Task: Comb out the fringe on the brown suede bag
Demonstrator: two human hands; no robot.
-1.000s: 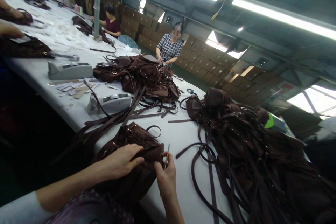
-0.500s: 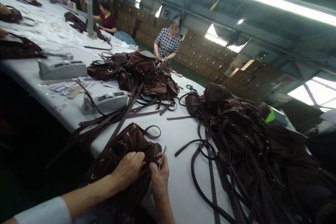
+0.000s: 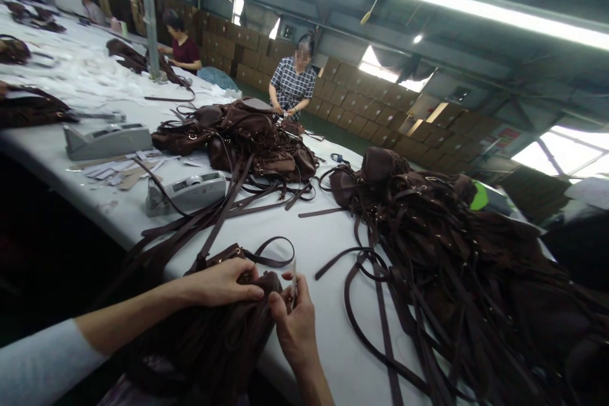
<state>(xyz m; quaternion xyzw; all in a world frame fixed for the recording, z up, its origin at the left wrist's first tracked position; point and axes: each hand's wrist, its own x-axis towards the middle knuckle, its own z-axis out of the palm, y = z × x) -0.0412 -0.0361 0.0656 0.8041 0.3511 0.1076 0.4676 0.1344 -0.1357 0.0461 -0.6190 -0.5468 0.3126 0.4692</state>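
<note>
A dark brown bag [image 3: 214,336] with metal eyelets and straps lies at the near table edge, partly over it. My left hand [image 3: 228,280] grips the bag's upper part, thumb and fingers pressed on the fabric. At the bag's right side, my right hand [image 3: 295,317] holds a thin silvery tool [image 3: 294,282] upright between its fingers, its thumb close to the bag; what kind of tool it is I cannot make out. A looped strap [image 3: 276,252] rises just behind both hands.
Brown bags with trailing straps pile up on the right [image 3: 428,228] and mid-table [image 3: 257,139]. Two grey tape dispensers [image 3: 190,193] and paper scraps [image 3: 126,168] are at the left. A person in a checked shirt [image 3: 292,85] stands across the white table [image 3: 328,241]; others sit farther back.
My left hand has moved slightly left and turned flatter over the bag. The bag's eyelet side has dropped and folded lower. My right hand still holds the tool, now more upright.
</note>
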